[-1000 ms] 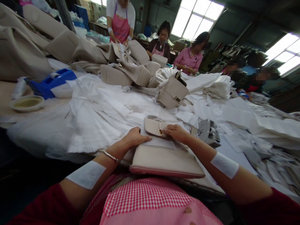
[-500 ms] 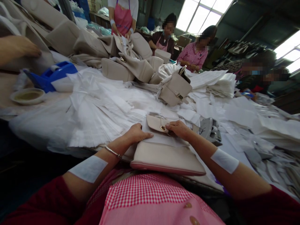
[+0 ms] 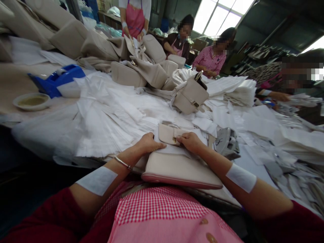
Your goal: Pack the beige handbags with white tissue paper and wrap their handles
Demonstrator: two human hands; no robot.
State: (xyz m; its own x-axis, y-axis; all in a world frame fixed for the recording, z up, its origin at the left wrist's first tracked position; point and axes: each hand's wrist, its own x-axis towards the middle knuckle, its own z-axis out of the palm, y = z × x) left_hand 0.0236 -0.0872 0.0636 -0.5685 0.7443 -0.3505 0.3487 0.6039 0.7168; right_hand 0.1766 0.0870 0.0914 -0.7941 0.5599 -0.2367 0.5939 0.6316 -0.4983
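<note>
A beige handbag (image 3: 181, 167) lies at the table's front edge against my apron. Its flap (image 3: 166, 134), with a gold-coloured metal clasp (image 3: 174, 139), stands beyond the body. A white sheet (image 3: 176, 150) shows between flap and body. My right hand (image 3: 189, 141) pinches the flap beside the clasp, thumb and fingers closed. On the other side, my left hand (image 3: 149, 143) grips the bag's left edge, thumb lying along it; the other fingers are mostly hidden behind.
Fanned white sheets (image 3: 101, 128) cover the table to the left. Behind them sit a blue tape dispenser (image 3: 59, 79) and a shallow dish (image 3: 31, 101). A grey metal dispenser (image 3: 226, 143) stands right. Beige bags (image 3: 191, 96) are heaped at the back; several co-workers (image 3: 210, 57) work beyond.
My right hand and the flap have shifted slightly left, the clasp turning a little. At far left, another person's hand has gone from view. At right, a co-worker's arm now reaches over papers.
</note>
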